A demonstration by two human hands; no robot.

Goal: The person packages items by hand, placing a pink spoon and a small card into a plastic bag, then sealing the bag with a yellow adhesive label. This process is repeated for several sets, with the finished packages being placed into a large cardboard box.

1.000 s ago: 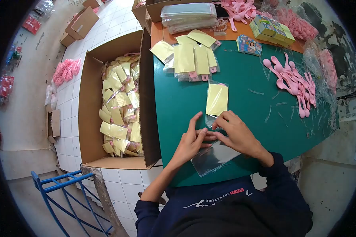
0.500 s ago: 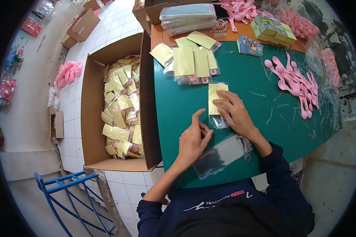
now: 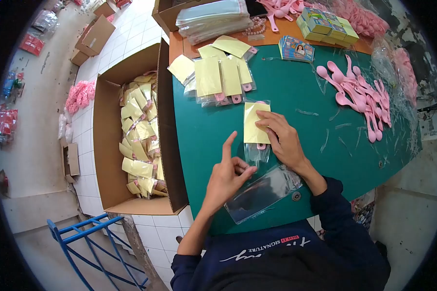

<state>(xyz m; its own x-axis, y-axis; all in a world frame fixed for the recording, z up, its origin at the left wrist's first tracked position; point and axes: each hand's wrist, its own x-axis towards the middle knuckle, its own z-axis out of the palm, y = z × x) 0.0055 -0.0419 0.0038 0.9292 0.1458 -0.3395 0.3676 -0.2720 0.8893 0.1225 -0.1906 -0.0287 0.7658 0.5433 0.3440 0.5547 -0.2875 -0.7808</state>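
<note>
Right hand (image 3: 282,140) flat on yellow-card packet (image 3: 254,123), pressing without gripping, left hand (image 3: 226,175) since drawn back, half-curled and empty, beside clear bags (image 3: 262,191)

Bright, even daylight fills the scene, with soft short shadows under the hands on the green worktop (image 3: 301,140). Clear plastic sleeves (image 3: 262,191) catch mild glare. Strong fisheye bending curves the edges, and black vignette fills the corners. Focus is sharp throughout.
</note>
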